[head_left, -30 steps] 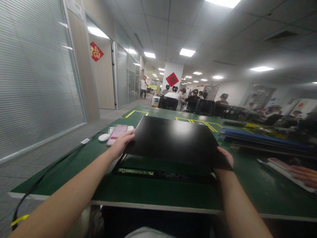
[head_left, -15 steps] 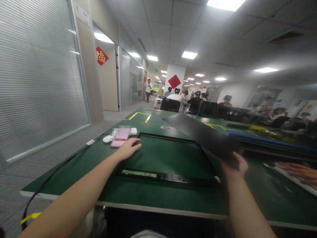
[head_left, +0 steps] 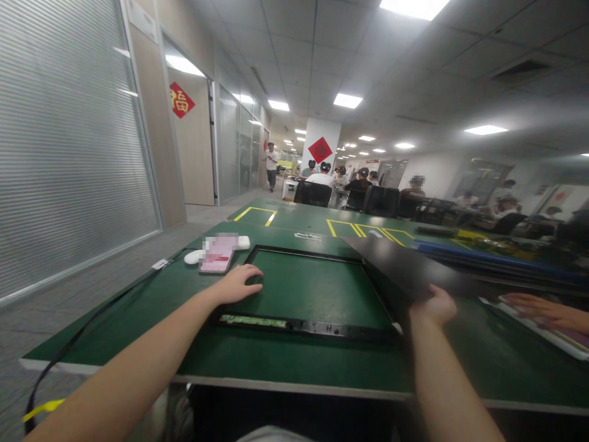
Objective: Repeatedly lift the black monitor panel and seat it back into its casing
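Head view: a black frame (head_left: pixel 322 326) lies flat on a green table (head_left: pixel 276 361), with both of the person's hands at it.
Edges: the table's near edge runs just in front of the frame's near bar. The left edge lies well to the frame's left, with floor beyond it.
Open room: bare green surface fills the inside of the frame and stretches beyond its far bar. A strip is also bare in front of the near bar.
Panel look: the black panel (head_left: pixel 405 267) is a thin, flat, dark sheet, matte and motion-blurred.
Panel place: raised off the table and tilted, over the frame's right bar and reaching out to its right.
Right hand (head_left: pixel 435 305): at the frame's near right corner, fingers curled shut on the panel's near corner, the sheet running away past the fingertips.
Left hand (head_left: pixel 239 285): palm down on the frame's left bar, fingers loosely spread, gripping nothing.
Nearby: a pink phone (head_left: pixel 216 258) lies just beyond the frame's far left corner. A co-worker's hand (head_left: pixel 538 307) rests well to the frame's right.
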### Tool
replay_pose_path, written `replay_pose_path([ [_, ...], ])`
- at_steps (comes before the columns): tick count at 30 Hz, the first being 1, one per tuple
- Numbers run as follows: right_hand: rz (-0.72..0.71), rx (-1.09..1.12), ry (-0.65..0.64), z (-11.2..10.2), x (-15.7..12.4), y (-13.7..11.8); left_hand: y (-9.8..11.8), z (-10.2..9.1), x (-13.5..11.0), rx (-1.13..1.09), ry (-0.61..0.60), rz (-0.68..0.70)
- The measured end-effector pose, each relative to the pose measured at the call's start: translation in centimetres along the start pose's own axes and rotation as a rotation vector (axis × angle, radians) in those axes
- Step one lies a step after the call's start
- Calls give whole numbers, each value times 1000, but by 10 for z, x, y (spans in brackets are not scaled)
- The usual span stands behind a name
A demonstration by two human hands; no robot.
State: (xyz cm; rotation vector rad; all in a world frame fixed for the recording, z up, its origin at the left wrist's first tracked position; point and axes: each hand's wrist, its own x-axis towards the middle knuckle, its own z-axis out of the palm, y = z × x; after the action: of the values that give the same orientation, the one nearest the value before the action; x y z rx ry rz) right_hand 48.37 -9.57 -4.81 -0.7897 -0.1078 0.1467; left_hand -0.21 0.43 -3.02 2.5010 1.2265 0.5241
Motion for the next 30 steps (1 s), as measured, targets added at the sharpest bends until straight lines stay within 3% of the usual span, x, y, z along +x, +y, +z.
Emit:
replay_pose_path([
  [2,-113,-22,82,4,-8,-3,2,-1,-1,14,-15,-13],
  [5,-137,-61,118,7,-20,-9,3,-2,-1,6,-30,-11],
  [17,52,-156,210,10,-31,-13,-2,1,1,-15,27,-8],
  [30,231,-218,203,-2,-4,15,-3,-3,1,8,14,-54],
])
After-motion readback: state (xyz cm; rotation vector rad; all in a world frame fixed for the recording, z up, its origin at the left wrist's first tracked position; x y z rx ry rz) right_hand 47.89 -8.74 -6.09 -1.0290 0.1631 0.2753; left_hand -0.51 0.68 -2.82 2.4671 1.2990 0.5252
